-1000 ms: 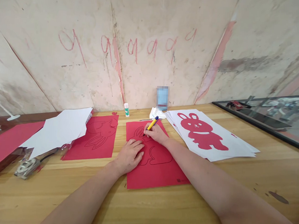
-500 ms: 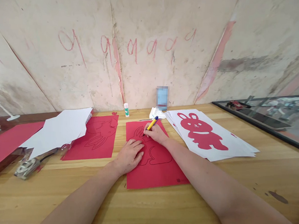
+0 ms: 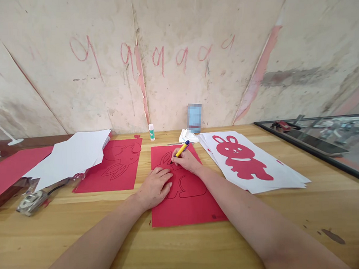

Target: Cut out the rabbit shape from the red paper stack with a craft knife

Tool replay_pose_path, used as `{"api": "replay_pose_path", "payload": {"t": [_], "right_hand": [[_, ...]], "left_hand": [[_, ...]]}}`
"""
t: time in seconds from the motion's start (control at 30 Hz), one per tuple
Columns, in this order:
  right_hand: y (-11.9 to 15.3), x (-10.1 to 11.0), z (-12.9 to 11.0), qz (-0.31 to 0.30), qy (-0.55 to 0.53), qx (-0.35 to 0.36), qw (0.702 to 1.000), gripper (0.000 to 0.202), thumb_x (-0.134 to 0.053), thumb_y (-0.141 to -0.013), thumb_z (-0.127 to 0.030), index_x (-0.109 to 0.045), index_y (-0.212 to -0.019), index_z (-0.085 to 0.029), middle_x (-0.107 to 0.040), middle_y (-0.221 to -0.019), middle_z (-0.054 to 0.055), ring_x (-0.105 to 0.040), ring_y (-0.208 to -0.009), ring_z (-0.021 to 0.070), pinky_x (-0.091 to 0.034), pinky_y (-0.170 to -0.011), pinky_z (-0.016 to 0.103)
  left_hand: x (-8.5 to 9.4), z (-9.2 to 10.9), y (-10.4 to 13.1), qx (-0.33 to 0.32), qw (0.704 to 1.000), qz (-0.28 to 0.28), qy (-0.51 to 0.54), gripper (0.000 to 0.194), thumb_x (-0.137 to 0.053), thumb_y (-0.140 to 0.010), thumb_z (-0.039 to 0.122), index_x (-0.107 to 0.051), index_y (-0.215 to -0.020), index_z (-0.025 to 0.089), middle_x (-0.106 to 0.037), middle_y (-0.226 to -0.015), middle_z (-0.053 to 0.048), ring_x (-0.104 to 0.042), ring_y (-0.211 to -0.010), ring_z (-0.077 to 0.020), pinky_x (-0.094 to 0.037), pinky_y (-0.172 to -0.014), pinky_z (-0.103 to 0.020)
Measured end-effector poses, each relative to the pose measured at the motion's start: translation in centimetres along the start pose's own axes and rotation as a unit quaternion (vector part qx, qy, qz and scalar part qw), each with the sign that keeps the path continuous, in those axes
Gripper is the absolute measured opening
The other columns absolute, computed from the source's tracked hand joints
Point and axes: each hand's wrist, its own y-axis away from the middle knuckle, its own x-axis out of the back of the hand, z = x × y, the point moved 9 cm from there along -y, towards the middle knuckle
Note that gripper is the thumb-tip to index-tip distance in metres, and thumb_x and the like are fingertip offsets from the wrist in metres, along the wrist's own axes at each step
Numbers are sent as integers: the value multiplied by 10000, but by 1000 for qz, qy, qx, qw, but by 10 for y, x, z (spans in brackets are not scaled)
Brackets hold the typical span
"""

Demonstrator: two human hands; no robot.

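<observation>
Before me on the wooden table lies a red sheet of paper (image 3: pixel 176 213) with a rabbit outline in dark lines. My left hand (image 3: pixel 155 187) rests flat on the sheet's left side, fingers apart, holding nothing. In my right hand (image 3: pixel 186 159) is a yellow pen (image 3: pixel 181 149) with a blue end, gripped near its tip. The tip meets the paper beside the drawn ears. Part of the drawing is hidden under both hands.
White sheets with a red rabbit cutout (image 3: pixel 244 159) lie to the right. On the left are another red sheet with a rabbit drawing (image 3: pixel 121 171) and white papers (image 3: pixel 74 153). A glue stick (image 3: pixel 151 132) stands near the wall. A framed glass pane (image 3: pixel 324 145) leans at far right.
My right hand and the pen have shifted very slightly left and down along the drawn ear. My left hand stays in place.
</observation>
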Motion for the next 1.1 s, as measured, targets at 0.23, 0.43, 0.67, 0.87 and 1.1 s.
{"api": "replay_pose_path", "payload": {"t": [0.23,0.43,0.67,0.87,1.1], "right_hand": [[0,18,-1,99,-135,-10,986,152,-637,-632,-293,-514,-620,-205,-515,-485,-48,-466,-495,118,-381,-547,271],[2,30,5,155,-179,-31,971,162,-650,-603,-302,-516,-615,-211,-511,-504,-46,-470,-502,119,-382,-552,276],[1,37,8,174,-200,-31,964,161,-638,-573,-291,-494,-597,-222,-518,-504,-37,-476,-494,128,-402,-544,281],[0,36,8,155,-169,-23,973,157,-640,-577,-307,-519,-602,-209,-521,-497,-43,-502,-527,136,-430,-589,283],[-2,37,9,146,-118,-16,982,95,-597,-611,-280,-532,-603,-211,-527,-532,-29,-506,-559,150,-419,-604,292]], "left_hand": [[0,-1,1,1,1000,1,6,313,-467,-924,229,-605,-1198,165,-624,-1219,-100,-516,-1114,-254,-460,-983,-460],[-1,-3,2,4,1000,5,2,324,-467,-925,232,-603,-1215,182,-625,-1235,-92,-527,-1133,-248,-454,-1001,-465],[0,-5,3,18,1000,-10,-7,335,-447,-942,255,-608,-1224,176,-626,-1257,-100,-542,-1156,-253,-438,-1029,-488],[2,-6,4,28,1000,-8,-2,331,-456,-939,252,-610,-1228,200,-619,-1276,-95,-545,-1182,-234,-437,-1041,-478],[2,-5,4,36,999,-17,-2,332,-462,-937,237,-603,-1234,190,-616,-1282,-95,-541,-1192,-233,-443,-1037,-477]]}}
